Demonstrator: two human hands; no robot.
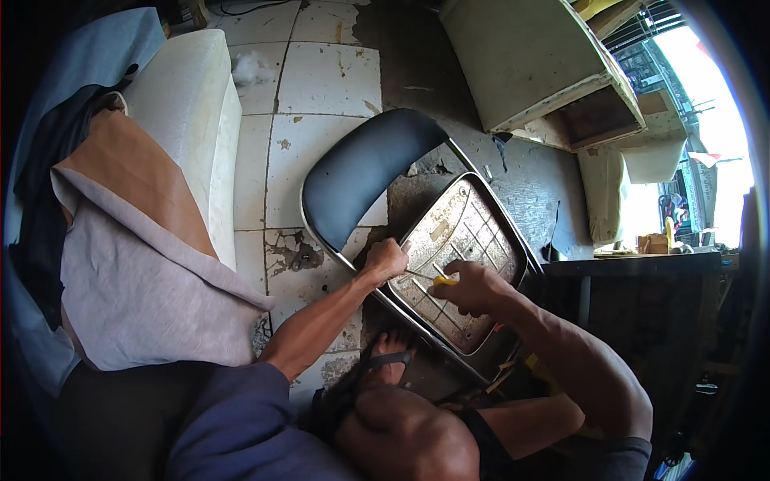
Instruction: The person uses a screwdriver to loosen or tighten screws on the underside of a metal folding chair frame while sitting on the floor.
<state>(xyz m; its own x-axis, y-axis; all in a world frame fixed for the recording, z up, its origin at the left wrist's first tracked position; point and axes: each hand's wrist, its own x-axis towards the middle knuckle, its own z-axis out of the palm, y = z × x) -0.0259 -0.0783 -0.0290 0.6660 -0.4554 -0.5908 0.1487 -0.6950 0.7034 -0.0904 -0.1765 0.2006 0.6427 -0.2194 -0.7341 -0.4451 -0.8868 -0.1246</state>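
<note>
One sandalled foot (388, 358), 6 o'clock, partly hidden. Right hand (476, 290), 4 o'clock, curled closed round one yellow-handled tool (446, 280), tip hard to make out. Left hand (385, 261), centre, half-curled at one chair (475, 244), 3 o'clock; fingertips hidden, can't tell grip. One black backrest (369, 172), 12 o'clock.

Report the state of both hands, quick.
Left hand: closed at the chair's seat edge; what it holds cannot be told.
Right hand: closed, holding a yellow-handled tool.
</note>
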